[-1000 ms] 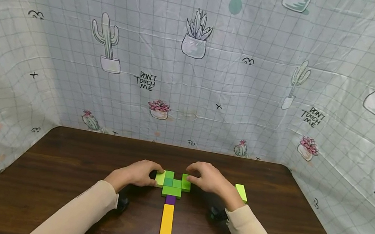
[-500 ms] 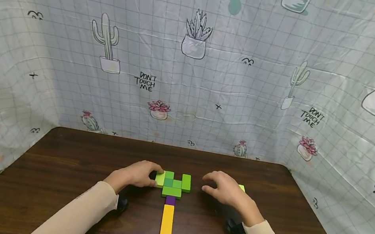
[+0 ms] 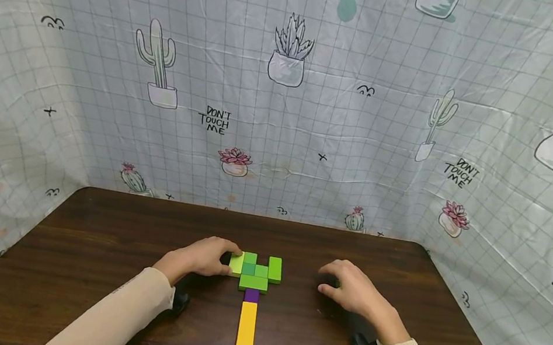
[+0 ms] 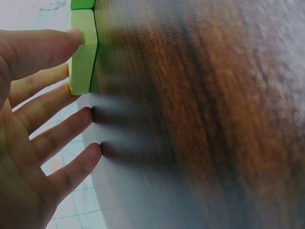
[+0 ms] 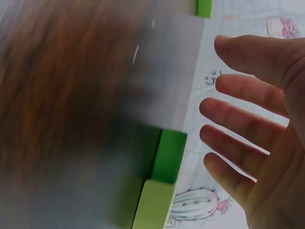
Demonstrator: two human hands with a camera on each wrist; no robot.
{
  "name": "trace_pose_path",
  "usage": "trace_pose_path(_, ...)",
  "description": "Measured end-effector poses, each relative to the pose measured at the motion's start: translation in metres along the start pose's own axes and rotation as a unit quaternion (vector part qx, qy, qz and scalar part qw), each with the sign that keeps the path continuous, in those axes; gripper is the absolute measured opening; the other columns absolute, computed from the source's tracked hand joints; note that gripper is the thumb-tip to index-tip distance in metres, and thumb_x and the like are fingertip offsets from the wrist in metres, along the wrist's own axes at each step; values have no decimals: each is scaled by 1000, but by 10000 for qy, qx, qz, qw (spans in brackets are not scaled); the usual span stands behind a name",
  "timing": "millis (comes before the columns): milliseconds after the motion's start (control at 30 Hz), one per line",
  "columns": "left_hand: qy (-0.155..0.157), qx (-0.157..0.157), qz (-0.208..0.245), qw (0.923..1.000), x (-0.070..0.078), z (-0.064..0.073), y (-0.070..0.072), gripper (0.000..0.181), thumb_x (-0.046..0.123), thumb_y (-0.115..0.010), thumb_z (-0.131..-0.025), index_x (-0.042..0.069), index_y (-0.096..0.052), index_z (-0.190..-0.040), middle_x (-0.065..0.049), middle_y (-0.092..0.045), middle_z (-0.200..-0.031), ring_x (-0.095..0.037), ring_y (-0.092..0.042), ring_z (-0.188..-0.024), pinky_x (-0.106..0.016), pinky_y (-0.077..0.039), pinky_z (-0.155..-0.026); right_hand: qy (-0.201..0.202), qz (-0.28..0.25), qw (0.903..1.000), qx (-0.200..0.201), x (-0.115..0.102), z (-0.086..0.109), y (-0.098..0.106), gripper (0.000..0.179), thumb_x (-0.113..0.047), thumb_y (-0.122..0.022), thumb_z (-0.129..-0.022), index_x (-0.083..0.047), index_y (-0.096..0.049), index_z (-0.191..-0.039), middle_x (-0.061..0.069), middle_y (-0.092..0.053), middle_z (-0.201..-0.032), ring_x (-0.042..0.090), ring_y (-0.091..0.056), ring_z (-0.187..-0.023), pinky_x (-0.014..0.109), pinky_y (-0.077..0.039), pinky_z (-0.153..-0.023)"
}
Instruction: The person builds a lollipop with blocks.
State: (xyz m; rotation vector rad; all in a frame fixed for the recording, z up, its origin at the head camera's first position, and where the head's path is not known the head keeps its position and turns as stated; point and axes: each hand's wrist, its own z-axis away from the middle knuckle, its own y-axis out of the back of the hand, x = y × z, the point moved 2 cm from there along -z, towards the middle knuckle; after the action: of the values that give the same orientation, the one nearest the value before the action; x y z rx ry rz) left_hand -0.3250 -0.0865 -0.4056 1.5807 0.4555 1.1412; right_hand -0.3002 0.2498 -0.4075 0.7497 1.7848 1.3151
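My left hand (image 3: 201,254) pinches a light yellow-green block (image 3: 236,263) between thumb and fingers. In the left wrist view the thumb tip presses the near side of that block (image 4: 83,62), with the other fingers at its far side and end. It adjoins several green blocks laid flat: an upper green block (image 3: 250,258), two small darker green ones, a wide green block (image 3: 253,283) and an upright green block (image 3: 274,270). My right hand (image 3: 350,288), fingers spread, holds nothing. It hovers by a dark green block (image 5: 169,155) and a light green block (image 5: 155,205), mostly hidden beneath it in the head view.
Below the green group, a small purple block (image 3: 251,295) and a long yellow-orange block (image 3: 246,328) form a line toward the front. All lie on a dark wooden table (image 3: 132,294). A cactus-print curtain (image 3: 283,126) hangs behind and at both sides.
My right hand has let go of the upright green block and moved right, over the light green block there, which it now covers. My left hand stays put on its block.
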Motion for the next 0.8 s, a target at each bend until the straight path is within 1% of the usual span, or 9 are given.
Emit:
trace_pose_path(100, 2, -14, 8, 10000, 0, 0, 0, 44, 21, -72, -87, 13, -61, -128, -6, -57, -131, -29, -48, -125, -46, -40, -102, -124, -10, 9999, -33, 7, 4, 0, 37, -28, -73, -85, -10, -67, -116, 4, -62, -116, 29, -55, -113, 48, -45, -92)
trace_pose_path(200, -7, -7, 36, 10000, 1, -1, 1, 44, 20, -72, -86, 12, -61, -128, -7, -56, -131, -29, -48, -125, -47, -40, -102, -166, -17, 9998, -52, 13, 7, 1, 39, -27, -74, -84, -10, -66, -117, 4, -62, -117, 29, -54, -113, 48, -45, -92)
trace_pose_path(400, 16, 14, -1, 10000, 1, -1, 2, 44, 21, -72, -86, 12, -61, -128, -6, -56, -131, -29, -48, -125, -47, -40, -102, -151, 12, 9999, -16, 23, 12, 4, 38, -24, -76, -82, -10, -66, -116, 3, -62, -114, 26, -56, -105, 45, -47, -86)
trace_pose_path(500, 18, 14, 6, 10000, 1, -1, 2, 44, 20, -72, -86, 13, -61, -128, -6, -56, -131, -29, -48, -125, -46, -40, -102, -180, 42, 9998, 37, 27, 15, 6, 37, -20, -76, -82, -10, -66, -115, 3, -61, -112, 23, -56, -100, 43, -48, -81)
trace_pose_path(600, 18, -10, 27, 10000, 1, -1, 1, 44, 20, -72, -86, 12, -61, -128, -7, -56, -131, -29, -48, -125, -46, -40, -102, -188, 73, 9998, 76, 31, 16, 7, 35, -15, -77, -80, -8, -67, -113, 3, -63, -107, 21, -56, -94, 41, -47, -77)
trace_pose_path(700, 38, -39, 31, 10000, 1, -1, 0, 44, 20, -72, -86, 13, -61, -128, -6, -56, -131, -28, -48, -125, -46, -40, -102, -187, 140, 9997, 99, 35, 16, 7, 32, -10, -77, -79, -7, -68, -110, 3, -64, -102, 22, -57, -92, 42, -48, -76)
trace_pose_path(800, 36, -29, 35, 10000, 1, -1, 0, 44, 20, -72, -86, 13, -61, -128, -6, -57, -131, -28, -49, -124, -46, -40, -102, -174, 173, 9996, 125, 37, 15, 7, 29, -6, -76, -79, -7, -69, -106, 4, -66, -101, 25, -59, -94, 44, -49, -79)
